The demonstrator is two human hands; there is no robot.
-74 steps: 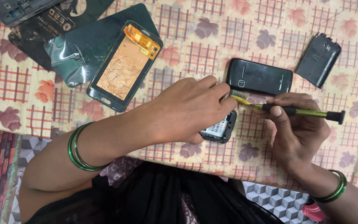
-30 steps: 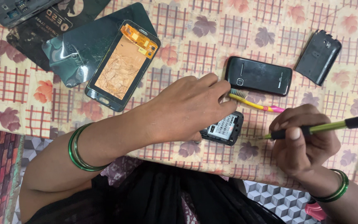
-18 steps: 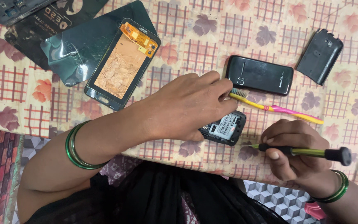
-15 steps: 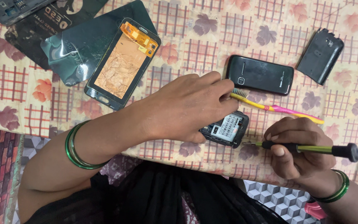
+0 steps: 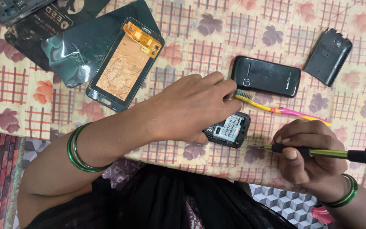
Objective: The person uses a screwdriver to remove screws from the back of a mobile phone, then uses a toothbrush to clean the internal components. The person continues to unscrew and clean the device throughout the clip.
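My left hand (image 5: 191, 108) lies palm down over a small black phone body (image 5: 229, 130) with its back open and a white label showing, holding it near the table's front edge. My right hand (image 5: 306, 154) grips a green-shafted screwdriver (image 5: 331, 153) with a black knob; its tip points left, a short gap from the phone body. A yellow and pink toothbrush (image 5: 276, 110) lies just beyond, its bristles by my left fingertips.
A black phone (image 5: 265, 76) lies face up behind the toothbrush. A black back cover (image 5: 328, 57) sits at the far right. A phone screen frame with orange flex (image 5: 126, 64) rests on dark anti-static bags (image 5: 81, 40) at the left. A patterned cloth (image 5: 26, 106) covers the table.
My right hand drew the screwdriver back from the phone, swung it and lowered it level near the front edge. The toothbrush now lies uncovered. My left hand stayed on the phone body.
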